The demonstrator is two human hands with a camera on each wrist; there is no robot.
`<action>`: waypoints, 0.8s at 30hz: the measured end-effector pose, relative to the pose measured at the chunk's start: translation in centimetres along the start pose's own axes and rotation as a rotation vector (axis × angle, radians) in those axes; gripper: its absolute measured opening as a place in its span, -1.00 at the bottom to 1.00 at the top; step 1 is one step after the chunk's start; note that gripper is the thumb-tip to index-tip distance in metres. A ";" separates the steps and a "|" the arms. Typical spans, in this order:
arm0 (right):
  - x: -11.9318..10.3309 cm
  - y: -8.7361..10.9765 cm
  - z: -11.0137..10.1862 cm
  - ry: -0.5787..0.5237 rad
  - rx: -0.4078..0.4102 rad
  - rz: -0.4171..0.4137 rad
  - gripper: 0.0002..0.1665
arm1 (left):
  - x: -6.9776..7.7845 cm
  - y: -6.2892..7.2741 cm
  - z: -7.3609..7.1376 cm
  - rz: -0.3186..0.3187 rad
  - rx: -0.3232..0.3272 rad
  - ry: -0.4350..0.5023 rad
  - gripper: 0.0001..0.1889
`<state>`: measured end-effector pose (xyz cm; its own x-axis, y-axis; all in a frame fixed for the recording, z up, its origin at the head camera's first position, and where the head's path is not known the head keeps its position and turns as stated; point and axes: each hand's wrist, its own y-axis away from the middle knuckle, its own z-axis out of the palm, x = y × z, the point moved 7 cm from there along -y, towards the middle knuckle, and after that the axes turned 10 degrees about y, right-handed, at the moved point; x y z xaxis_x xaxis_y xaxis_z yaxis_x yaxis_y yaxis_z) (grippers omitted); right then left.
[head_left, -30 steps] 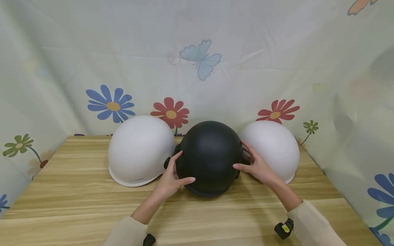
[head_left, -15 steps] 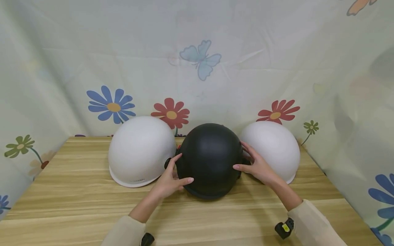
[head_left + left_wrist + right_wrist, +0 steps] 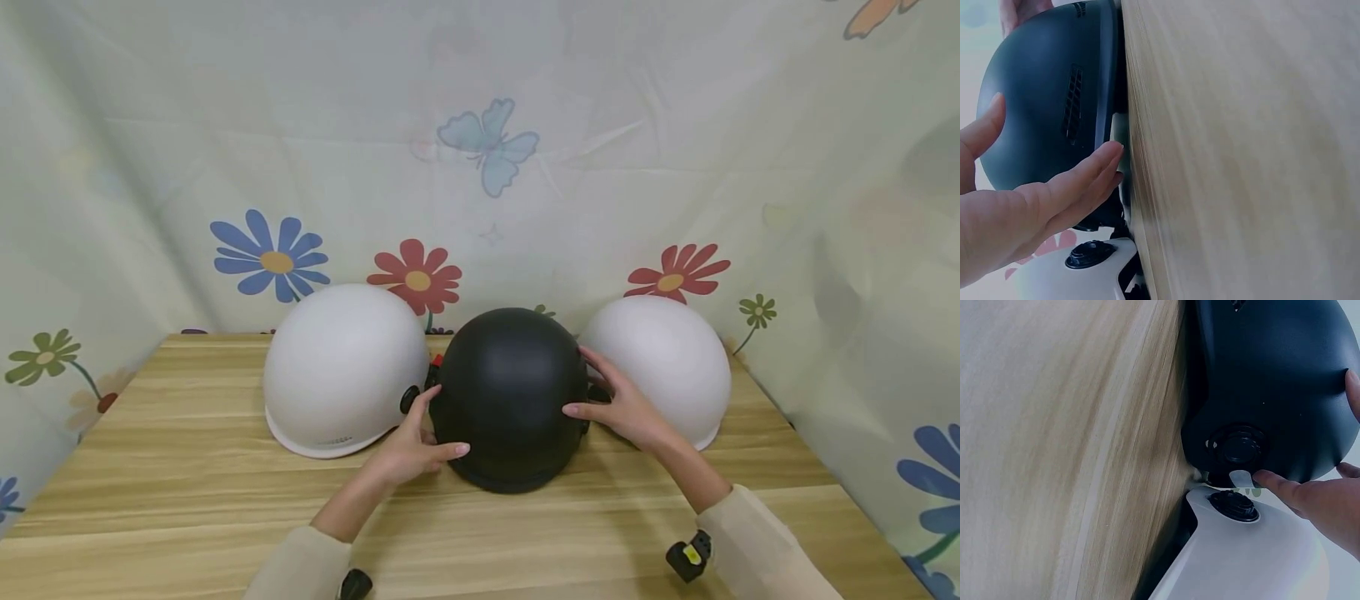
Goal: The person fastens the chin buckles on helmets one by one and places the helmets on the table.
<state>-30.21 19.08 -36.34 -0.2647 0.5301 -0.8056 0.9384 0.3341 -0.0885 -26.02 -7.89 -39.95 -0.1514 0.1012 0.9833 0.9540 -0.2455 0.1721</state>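
A black helmet [image 3: 510, 400] sits dome up between two white ones on the wooden table. My left hand [image 3: 408, 450] is at its left side, thumb extended toward the front of the shell and fingers straight. In the left wrist view those fingers [image 3: 1079, 187] reach along the lower rim, near a slotted vent. On the opposite side my right hand [image 3: 630, 408] touches the shell with extended thumb and fingers. The right wrist view shows a fingertip [image 3: 1263, 478] just above the round black knob [image 3: 1238, 447] on the helmet's side.
One white helmet [image 3: 341, 367] stands close on the left, with a black knob [image 3: 409, 399] facing the black helmet. Another white helmet [image 3: 660, 367] is at the right, partly behind my right hand. A flower-printed curtain [image 3: 525, 225] hangs behind the table [image 3: 187, 475].
The black helmet has shifted slightly toward me between both hands, its top lower in view. A small red piece now shows at its left. The white helmets stay put.
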 end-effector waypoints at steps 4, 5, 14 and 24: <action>0.0 0.0 0.1 0.003 -0.002 0.011 0.03 | -0.3 -0.1 0.0 -0.019 -0.011 0.035 -0.04; 0.0 0.0 0.1 0.003 -0.002 0.013 0.03 | -0.4 -0.2 -0.1 -0.025 -0.012 0.046 -0.05; 0.0 -0.2 0.1 0.017 0.002 0.013 0.03 | -0.6 -0.6 -0.7 -0.053 0.001 0.021 -0.09; 0.2 -0.9 0.0 0.007 -0.023 0.001 0.03 | 0.4 -0.9 -1.0 -0.035 -0.035 -0.023 -0.13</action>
<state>-31.09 18.90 -36.37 -0.2653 0.5362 -0.8013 0.9333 0.3516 -0.0737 -27.17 -8.62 -39.69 -0.1781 0.1319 0.9751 0.9386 -0.2748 0.2086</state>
